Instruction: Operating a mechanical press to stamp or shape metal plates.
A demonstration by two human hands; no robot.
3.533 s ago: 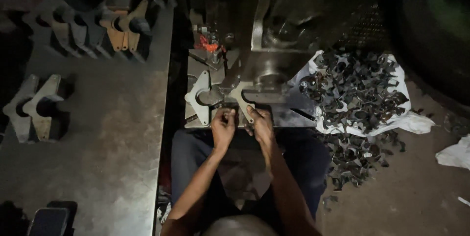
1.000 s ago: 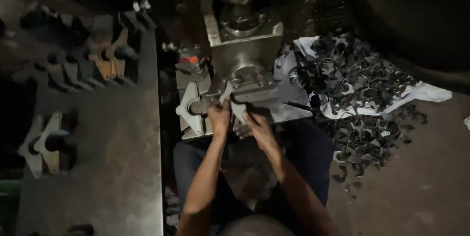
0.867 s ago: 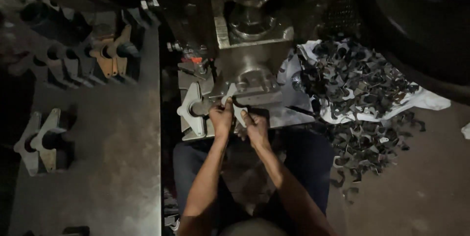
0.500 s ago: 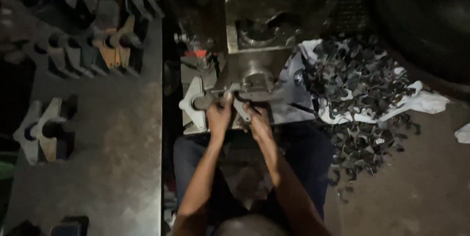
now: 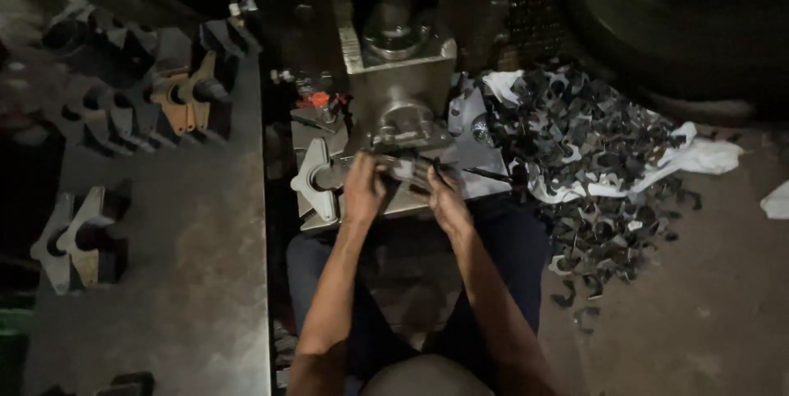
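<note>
Left hand (image 5: 363, 189) and right hand (image 5: 445, 196) pinch small dark metal piece (image 5: 404, 168) | 12 o'clock: grey steel press block (image 5: 400, 92) | we keep fingers clear, seat flat.

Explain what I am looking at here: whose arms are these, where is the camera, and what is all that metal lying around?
The camera sits on a person's head and looks down, so the two bare arms are that person's own. The left hand and the right hand meet at the foot of a heavy metal press block, and between them they pinch a small dark metal piece; its exact shape is too dim to tell. To the right, a heap of small dark metal cut-outs lies on a white cloth, spilling onto the floor. To the left is a grey steel table bearing chunky notched metal brackets, some rust-coloured further back. A pale bracket lies just beside the left hand.
</note>
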